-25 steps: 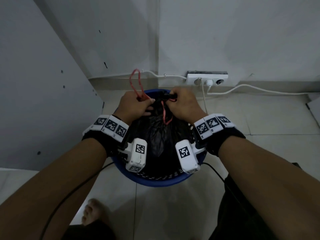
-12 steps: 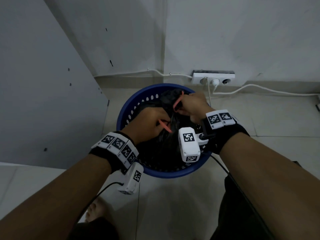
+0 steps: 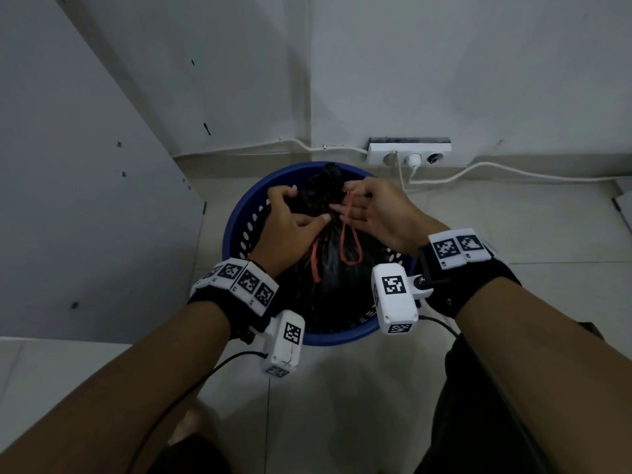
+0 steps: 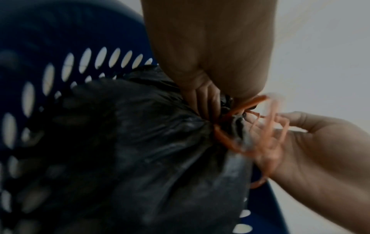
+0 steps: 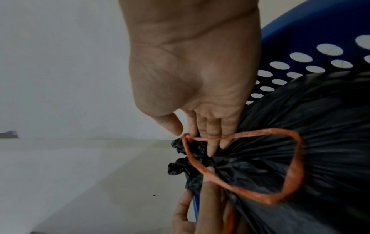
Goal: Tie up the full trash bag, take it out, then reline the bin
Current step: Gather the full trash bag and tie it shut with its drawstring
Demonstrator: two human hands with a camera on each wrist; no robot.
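Tiled floor (image 3: 478,234), centre frame: soft, slippery bag (image 3: 335,292) in bin (image 3: 239,217). Left grip (image 3: 287,230) clamped round neck (image 5: 220,164); right grip (image 3: 379,217) apart, tie (image 5: 296,166) over fingers (image 5: 212,134). Probably best lifted by neck.

The bin (image 3: 236,230) is deep blue, patterned with rows of oval holes. The bag (image 3: 328,292) is black, its drawstring (image 3: 355,249) orange-red. The power strip (image 3: 379,153) is white; wrist markers (image 3: 446,249) show black-and-white squares.

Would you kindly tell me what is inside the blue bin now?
A black trash bag sits in the blue bin, its neck gathered in the left hand, an orange drawstring loop lying on it beside the right hand. The bag's contents and the bin's floor are covered.
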